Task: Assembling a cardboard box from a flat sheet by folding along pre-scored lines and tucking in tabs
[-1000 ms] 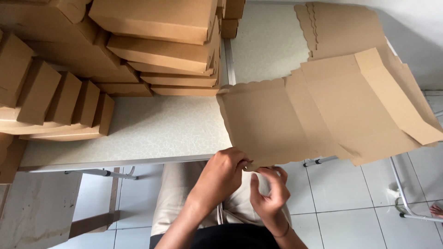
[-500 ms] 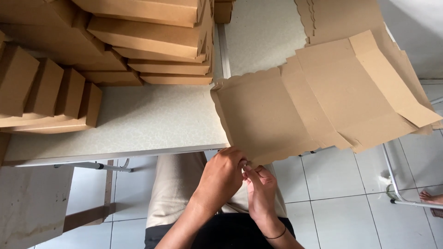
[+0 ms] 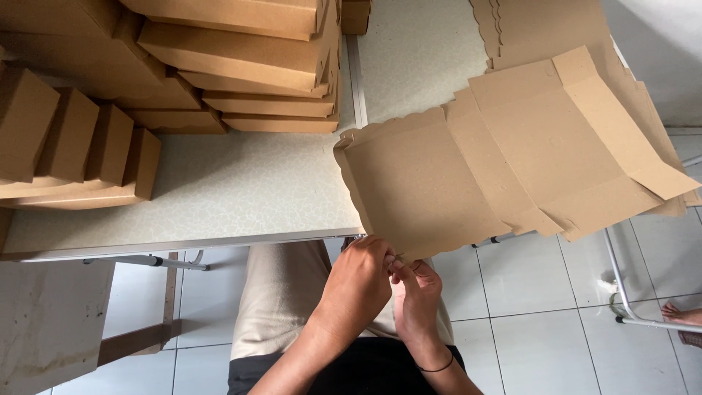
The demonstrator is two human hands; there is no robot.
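Your left hand (image 3: 358,281) and right hand (image 3: 417,300) meet at the near corner of the blank (image 3: 504,161), a flat, unfolded sheet of brown cardboard. Both hands pinch that corner, fingers closed on the card; the exact grip of your right fingers is partly hidden behind your left hand. The blank slopes away from you, its near part hanging past the table (image 3: 219,197) edge above the floor (image 3: 541,314), its far part lying over a pile of more flat sheets (image 3: 541,25) at the table's right end.

The table has a pale, speckled top with a metal rim along the near edge, and a seam runs across it beside the blank. On its left half stand folded boxes (image 3: 241,51), stacked flat several high, and a row of boxes on edge (image 3: 73,143) at the far left.

Below, the floor is white tile with dark grout. A metal tube frame (image 3: 629,292) stands at the right, and another person's bare foot (image 3: 684,316) shows at the right edge.
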